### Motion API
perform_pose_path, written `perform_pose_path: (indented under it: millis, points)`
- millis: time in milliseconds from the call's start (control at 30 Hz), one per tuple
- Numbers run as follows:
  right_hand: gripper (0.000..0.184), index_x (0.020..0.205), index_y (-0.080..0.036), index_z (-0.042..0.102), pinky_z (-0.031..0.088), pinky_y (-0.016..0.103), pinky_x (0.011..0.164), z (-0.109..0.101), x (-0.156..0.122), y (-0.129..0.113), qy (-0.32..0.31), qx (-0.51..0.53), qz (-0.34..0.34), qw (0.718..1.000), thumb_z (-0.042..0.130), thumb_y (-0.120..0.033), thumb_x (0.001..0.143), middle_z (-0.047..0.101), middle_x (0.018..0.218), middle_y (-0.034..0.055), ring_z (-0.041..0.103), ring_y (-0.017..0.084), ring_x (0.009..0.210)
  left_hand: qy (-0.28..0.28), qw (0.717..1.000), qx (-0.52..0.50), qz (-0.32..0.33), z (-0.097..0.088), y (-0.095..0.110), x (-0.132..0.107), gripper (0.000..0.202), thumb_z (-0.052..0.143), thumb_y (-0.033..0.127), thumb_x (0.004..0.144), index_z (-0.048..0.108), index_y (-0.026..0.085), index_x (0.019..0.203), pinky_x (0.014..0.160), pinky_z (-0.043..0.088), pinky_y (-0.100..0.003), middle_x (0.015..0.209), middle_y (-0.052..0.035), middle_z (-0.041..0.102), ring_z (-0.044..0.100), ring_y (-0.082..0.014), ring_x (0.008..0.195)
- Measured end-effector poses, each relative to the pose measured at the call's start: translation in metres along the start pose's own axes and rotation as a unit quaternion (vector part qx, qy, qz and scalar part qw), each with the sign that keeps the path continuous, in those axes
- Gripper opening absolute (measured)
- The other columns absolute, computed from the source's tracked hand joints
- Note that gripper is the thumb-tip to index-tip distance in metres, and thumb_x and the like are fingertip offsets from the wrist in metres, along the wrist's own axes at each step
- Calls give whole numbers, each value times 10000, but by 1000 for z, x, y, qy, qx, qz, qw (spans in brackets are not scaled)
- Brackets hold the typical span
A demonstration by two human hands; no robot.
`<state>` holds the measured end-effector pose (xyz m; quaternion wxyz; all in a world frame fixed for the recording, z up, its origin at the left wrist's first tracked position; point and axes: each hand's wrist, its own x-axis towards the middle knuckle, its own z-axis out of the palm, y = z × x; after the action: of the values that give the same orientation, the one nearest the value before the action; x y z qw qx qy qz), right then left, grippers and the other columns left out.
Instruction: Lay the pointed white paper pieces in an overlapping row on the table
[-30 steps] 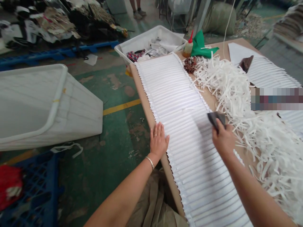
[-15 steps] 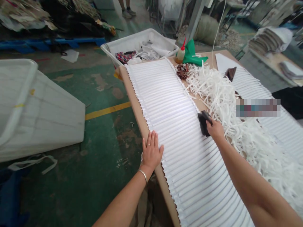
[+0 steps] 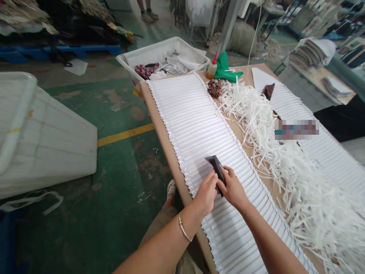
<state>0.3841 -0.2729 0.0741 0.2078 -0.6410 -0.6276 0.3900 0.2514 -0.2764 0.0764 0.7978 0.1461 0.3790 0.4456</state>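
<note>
A small dark grey cloth piece (image 3: 215, 167) is pinched between both my hands above a long row of overlapping white strips (image 3: 194, 118) laid along the left side of a brown table (image 3: 159, 125). My left hand (image 3: 205, 194) and my right hand (image 3: 233, 188) meet at the cloth, fingers closed on its lower part. A bracelet sits on my left wrist.
A heap of loose white strips (image 3: 273, 140) covers the table's middle; a second row of white strips (image 3: 313, 133) lies right. A glue bottle (image 3: 211, 69), green cloth (image 3: 226, 70) and white bin (image 3: 162, 57) stand at the far end. A large white tub (image 3: 42, 129) sits left on the green floor.
My right hand carried the dark cloth from the right edge of the white row toward me and leftward. My left hand lifted off the table edge and joined it on the cloth.
</note>
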Motion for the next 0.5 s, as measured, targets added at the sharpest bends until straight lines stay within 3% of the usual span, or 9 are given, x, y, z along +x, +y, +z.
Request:
perform_pose_path:
  millis: [67, 133, 233, 300, 367, 433, 500]
  points:
    - [812, 1543, -190, 352, 328, 527, 1177, 9, -8, 4, -56, -44, -64, 995, 651, -496, 853, 336, 1574, 168, 371, 326, 1426, 26, 999, 25, -1, -5, -3, -6, 518, 630, 528, 873, 670, 145, 1219, 1083, 449, -440, 1283, -149, 665, 601, -282, 1215]
    - [913, 1586, -205, 235, 305, 529, 1195, 13, -15, 5, -98, -38, -96, 990, 681, -455, 830, 276, 1611, 160, 274, 320, 1484, 55, 995, 86, 16, -14, -4, -12, 519, 618, 566, 869, 700, 121, 1123, 1063, 453, -437, 1185, -150, 700, 614, -288, 1163]
    - [885, 1592, -234, 212, 287, 535, 1205, 13, -23, -1, -115, -21, -96, 988, 660, -383, 843, 254, 1625, 135, 222, 310, 1509, 59, 980, 188, 41, -26, -4, -21, 509, 574, 590, 888, 713, 132, 1062, 1047, 457, -415, 1115, -123, 713, 622, -267, 1103]
    - [811, 1574, -234, 271, 280, 518, 1211, 11, -23, -10, -118, -17, -90, 989, 619, -287, 844, 256, 1621, 126, 223, 296, 1509, 37, 973, 223, 40, -30, -2, -27, 514, 552, 609, 895, 718, 143, 1034, 1002, 489, -398, 1079, -111, 716, 633, -252, 1050]
    - [724, 1510, -221, 404, 318, 489, 1192, 9, -21, -19, -102, -15, -87, 991, 576, -188, 807, 338, 1565, 131, 313, 286, 1464, 16, 976, 216, 25, -31, 2, -31, 535, 533, 632, 896, 713, 148, 1035, 906, 539, -382, 1058, -111, 714, 647, -247, 1004]
    - [537, 1317, -195, 601, 404, 468, 1117, 8, -19, -26, -43, -14, -73, 996, 537, -155, 786, 498, 1391, 137, 478, 280, 1312, 15, 983, 181, 15, -31, 7, -33, 550, 514, 643, 901, 696, 147, 1053, 816, 572, -362, 1086, -125, 697, 658, -247, 993]
    - [300, 1075, -177, 685, 498, 436, 965, 7, -17, -29, 34, 9, -26, 999, 531, -205, 819, 610, 1111, 108, 594, 253, 1060, 60, 984, 168, 25, -33, 13, -32, 524, 569, 625, 876, 671, 148, 1067, 754, 585, -332, 1159, -141, 661, 661, -239, 997]
